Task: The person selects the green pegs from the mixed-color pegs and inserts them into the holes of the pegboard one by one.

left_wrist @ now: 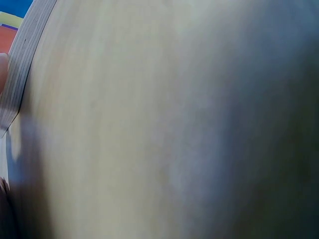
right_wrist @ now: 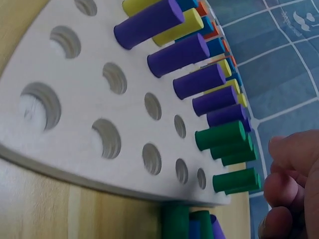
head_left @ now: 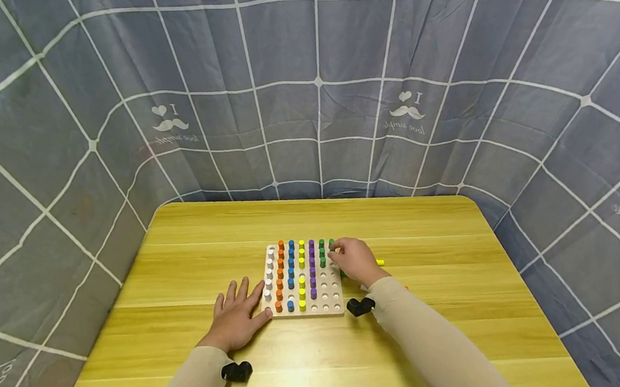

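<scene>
A: Status on the pegboard (head_left: pixel 330 300)?

B: It sits mid-table (head_left: pixel 178 247). White, orange, blue, yellow and purple columns look mostly full. Green pegs (right_wrist: pixel 219 135) fill only the far end of their column, and the rightmost column has 1 or 2 green at the far end.

A: What's left?

B: Most holes on the right side, near rows especially. Loose pegs (right_wrist: pixel 192 223) lie just beside the board's right edge, green and purple.

A: Right hand (head_left: pixel 354 260)?

B: At the far right corner of the board, fingers (right_wrist: pixel 289 154) curled by the last green pegs. Can't tell if it's pinching one.

A: Left hand (head_left: pixel 238 316)?

B: Flat on the table, fingers spread, tips touching the board's left edge. Left wrist view is just blur.
</scene>
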The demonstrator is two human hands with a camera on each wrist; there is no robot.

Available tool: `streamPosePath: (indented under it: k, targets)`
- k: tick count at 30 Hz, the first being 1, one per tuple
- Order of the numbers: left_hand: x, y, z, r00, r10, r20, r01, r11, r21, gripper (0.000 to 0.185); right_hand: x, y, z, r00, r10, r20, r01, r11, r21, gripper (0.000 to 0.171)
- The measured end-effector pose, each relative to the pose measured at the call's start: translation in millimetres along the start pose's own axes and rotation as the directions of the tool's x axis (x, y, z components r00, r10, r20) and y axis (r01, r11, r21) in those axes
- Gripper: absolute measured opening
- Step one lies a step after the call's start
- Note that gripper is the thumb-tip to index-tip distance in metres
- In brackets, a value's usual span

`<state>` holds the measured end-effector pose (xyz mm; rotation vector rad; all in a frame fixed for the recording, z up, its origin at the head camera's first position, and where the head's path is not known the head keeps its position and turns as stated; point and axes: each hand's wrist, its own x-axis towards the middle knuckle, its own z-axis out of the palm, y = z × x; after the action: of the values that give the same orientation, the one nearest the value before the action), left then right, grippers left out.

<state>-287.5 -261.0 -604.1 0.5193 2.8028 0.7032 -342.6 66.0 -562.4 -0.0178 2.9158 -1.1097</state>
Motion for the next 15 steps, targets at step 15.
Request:
streamPosePath:
  k: [15]
  targets:
    - [2.7,-2.5,1.3,1.0,-0.019,0.023,0.018,0.999,0.031,0.08,-5,13,-2,1.0,0.025,0.015,-0.025,0.999,0.037,0.033]
